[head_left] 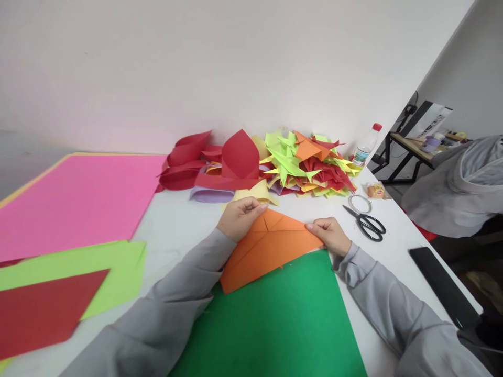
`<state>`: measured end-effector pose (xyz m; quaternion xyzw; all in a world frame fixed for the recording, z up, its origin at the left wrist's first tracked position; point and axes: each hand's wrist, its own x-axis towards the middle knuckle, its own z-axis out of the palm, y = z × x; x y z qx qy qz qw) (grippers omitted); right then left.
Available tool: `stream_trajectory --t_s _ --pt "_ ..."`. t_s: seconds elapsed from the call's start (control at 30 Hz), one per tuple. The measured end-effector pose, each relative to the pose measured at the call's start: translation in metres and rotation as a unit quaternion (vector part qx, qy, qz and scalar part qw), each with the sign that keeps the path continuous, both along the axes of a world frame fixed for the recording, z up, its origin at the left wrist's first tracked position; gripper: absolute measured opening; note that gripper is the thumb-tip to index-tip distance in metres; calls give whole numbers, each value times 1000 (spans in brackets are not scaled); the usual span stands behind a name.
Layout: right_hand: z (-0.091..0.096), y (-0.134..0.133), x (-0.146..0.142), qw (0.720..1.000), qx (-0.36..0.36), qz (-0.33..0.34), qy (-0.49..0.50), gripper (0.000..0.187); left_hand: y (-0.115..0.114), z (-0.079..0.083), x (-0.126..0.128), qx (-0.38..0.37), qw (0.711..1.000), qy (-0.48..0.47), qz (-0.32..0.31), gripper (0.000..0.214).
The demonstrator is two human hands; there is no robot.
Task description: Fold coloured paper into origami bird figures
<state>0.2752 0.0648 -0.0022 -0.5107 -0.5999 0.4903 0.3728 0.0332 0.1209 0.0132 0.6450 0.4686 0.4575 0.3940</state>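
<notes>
The orange paper (267,246), folded into a rough triangle with creases meeting near its top, lies partly on a green sheet (283,314) and partly on the white tabletop (173,220). The left hand (239,217) pinches its upper point, fingers curled so their tips are hidden. The right hand (329,234) pinches the right corner, thumb on top and the other fingers tucked out of sight beneath. The left sleeve covers the paper's lower left edge.

Behind it sits a pile of folded shapes (310,162) in lime, red and orange, too tangled to tell apart, beside larger red curled pieces (212,162). Right of the hands lie black scissors (367,224), a tape ring (359,203), a small packet (377,190) and a bottle (365,145). A dark flat object (444,285) lies at the tabletop's right edge; what it is cannot be told. To the left lie a pink sheet (74,199), a lime sheet (118,267) and a blurred red sheet (43,309), all cut off by the frame. Another person in grey (459,188) is partly visible at far right.
</notes>
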Motion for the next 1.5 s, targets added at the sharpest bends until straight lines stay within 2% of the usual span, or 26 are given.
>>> stream_trajectory --t_s 0.1,0.2,0.37,0.43,0.53,0.63,0.77,0.9,1.0,1.17,1.27,1.5 --pt "-3 3 1 999 27 -37 12 60 -1 -3 2 -10 1000 -9 1 37" --pt "-5 8 2 997 42 -68 23 54 -2 -3 6 -11 1000 -16 1 36" --pt "0 10 -1 995 54 -77 24 47 -13 2 19 -14 999 -12 -42 34" --pt "4 5 -7 997 70 -39 -12 45 -20 3 26 -21 997 -5 -74 34" --pt "11 -4 -16 993 67 79 -62 39 -32 2 36 -54 989 8 -141 34" --pt "18 -10 -21 985 57 138 -83 48 -38 2 41 -80 983 11 -167 34" --pt "23 -9 -19 992 63 83 -74 53 -37 1 40 -121 976 -9 -183 36" --pt "22 -7 -17 999 6 44 -28 54 -33 -1 36 -173 958 -11 -228 41" --pt "19 -6 -18 999 -20 42 0 54 -34 -5 36 -174 955 -16 -239 42" --pt "18 -4 -18 999 20 42 -4 51 -39 -9 42 -176 946 -9 -272 44" --pt "18 -3 -17 998 44 35 -16 45 -41 -11 44 -190 945 -13 -267 44" --pt "10 3 -10 998 55 -28 18 41 -35 -10 38 -243 922 18 -302 37"
